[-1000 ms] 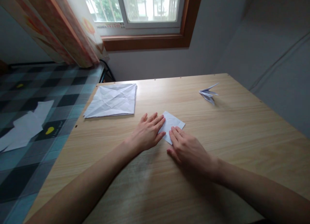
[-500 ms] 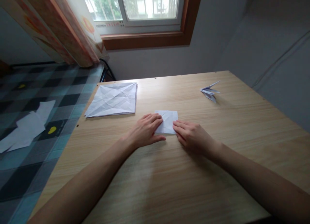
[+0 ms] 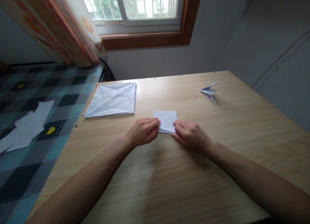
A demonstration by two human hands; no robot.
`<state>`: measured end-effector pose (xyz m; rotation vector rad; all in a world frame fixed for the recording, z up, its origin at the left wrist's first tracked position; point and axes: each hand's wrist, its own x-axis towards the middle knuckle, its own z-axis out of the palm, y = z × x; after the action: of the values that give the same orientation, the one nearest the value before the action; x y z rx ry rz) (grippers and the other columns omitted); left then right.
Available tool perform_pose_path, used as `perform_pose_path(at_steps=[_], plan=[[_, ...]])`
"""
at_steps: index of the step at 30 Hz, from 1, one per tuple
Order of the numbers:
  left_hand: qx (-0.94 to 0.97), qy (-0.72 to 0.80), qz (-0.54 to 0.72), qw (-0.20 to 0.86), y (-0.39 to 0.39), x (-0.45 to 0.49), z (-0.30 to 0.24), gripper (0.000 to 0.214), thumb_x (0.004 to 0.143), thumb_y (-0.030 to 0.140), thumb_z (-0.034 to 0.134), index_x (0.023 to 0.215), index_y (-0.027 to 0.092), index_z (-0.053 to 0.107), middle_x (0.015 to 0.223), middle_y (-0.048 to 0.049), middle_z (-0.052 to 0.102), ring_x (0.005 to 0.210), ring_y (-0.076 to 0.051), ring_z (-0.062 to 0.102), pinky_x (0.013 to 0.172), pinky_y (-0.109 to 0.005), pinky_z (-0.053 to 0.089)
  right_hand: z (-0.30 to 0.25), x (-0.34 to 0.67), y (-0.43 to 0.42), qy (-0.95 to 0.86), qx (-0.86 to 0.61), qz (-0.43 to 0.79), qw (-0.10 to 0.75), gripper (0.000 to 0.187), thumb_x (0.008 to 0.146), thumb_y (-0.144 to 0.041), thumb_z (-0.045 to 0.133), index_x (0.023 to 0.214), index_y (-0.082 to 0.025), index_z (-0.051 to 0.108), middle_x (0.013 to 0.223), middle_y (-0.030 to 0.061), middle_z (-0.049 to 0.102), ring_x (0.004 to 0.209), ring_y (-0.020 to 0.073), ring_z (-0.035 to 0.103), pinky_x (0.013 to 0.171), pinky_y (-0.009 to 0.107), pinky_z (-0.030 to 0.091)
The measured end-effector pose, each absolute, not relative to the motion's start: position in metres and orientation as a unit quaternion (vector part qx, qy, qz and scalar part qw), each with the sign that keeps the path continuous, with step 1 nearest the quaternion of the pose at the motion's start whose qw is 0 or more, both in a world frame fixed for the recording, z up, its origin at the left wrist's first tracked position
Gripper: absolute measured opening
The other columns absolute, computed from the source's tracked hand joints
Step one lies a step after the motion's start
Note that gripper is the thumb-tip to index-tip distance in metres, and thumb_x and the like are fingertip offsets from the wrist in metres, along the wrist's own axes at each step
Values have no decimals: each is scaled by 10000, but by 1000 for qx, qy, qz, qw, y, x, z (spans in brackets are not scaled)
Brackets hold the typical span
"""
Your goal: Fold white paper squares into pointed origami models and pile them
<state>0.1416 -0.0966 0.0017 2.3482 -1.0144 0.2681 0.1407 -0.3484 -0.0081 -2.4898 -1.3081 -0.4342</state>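
Observation:
A small folded square of white paper point(image 3: 166, 120) lies on the wooden table between my hands, its near edge a little raised so that layers show. My left hand point(image 3: 146, 130) pinches its left edge, fingers together and thumb drawn in. On the opposite side, my right hand point(image 3: 190, 133) grips the right edge near the close corner, the thumb low by the bottom edge. Fingers hide both side edges of the paper in part.
A stack of creased white paper sheets point(image 3: 112, 99) lies at the table's back left. Toward the back right stands a fanned-out folded paper piece point(image 3: 209, 91). White paper scraps point(image 3: 26, 128) rest on the checked cloth point(image 3: 18, 182) left of the table point(image 3: 218, 191).
My left hand has drawn back slightly, and its thumb, stretched out before, has closed against the fingers at the paper's edge. The paper's near edge has lifted slightly.

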Motion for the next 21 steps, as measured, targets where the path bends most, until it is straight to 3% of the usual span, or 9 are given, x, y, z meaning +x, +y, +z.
perform_pose_path(at_steps=[3, 7, 11, 14, 17, 21], plan=[[869, -394, 93, 283, -95, 143, 2, 151, 930, 244, 497, 905, 184, 634, 1026, -101, 735, 1018, -209, 698, 913, -334, 547, -8, 139, -346, -439, -874, -157, 138, 179, 944, -139, 489, 818, -163, 613, 1028, 160, 705, 959, 251, 671, 864, 366, 533], [877, -369, 88, 296, -96, 144, 3, 193, 915, 348, 580, 963, 173, 645, 973, -106, 726, 960, -220, 688, 864, -346, 545, -8, 139, -345, -399, -889, -139, 177, 158, 943, -167, 489, 837, -176, 605, 1014, 129, 697, 944, 239, 635, 867, 361, 509], [909, -316, 112, 249, -99, 147, 2, 236, 958, 302, 492, 824, 177, 641, 1021, -102, 703, 962, -223, 631, 904, -397, 511, -8, 140, -344, -368, -898, -126, 207, 109, 913, -184, 519, 824, -187, 582, 997, 114, 682, 938, 248, 601, 848, 369, 492], [936, -264, 121, 198, -101, 150, 1, 248, 946, 341, 530, 779, 180, 619, 1061, -94, 674, 991, -248, 586, 906, -433, 491, -9, 140, -342, -362, -901, -120, 206, 103, 897, -181, 527, 805, -192, 572, 989, 113, 669, 947, 255, 586, 846, 373, 477], [954, -222, 128, 155, -102, 150, -2, 224, 922, 368, 591, 803, 179, 606, 1071, -89, 651, 994, -256, 565, 892, -432, 483, -10, 139, -341, -357, -902, -122, 210, 47, 880, -187, 551, 889, -177, 595, 943, 104, 658, 900, 253, 583, 811, 368, 474], [959, -205, 158, 112, -104, 147, -3, 204, 895, 371, 645, 915, 170, 621, 1123, -109, 637, 1053, -281, 553, 910, -434, 476, -11, 137, -339, -381, -893, -145, 191, 191, 898, -155, 547, 1067, -169, 635, 966, 92, 677, 916, 248, 588, 827, 366, 468]])
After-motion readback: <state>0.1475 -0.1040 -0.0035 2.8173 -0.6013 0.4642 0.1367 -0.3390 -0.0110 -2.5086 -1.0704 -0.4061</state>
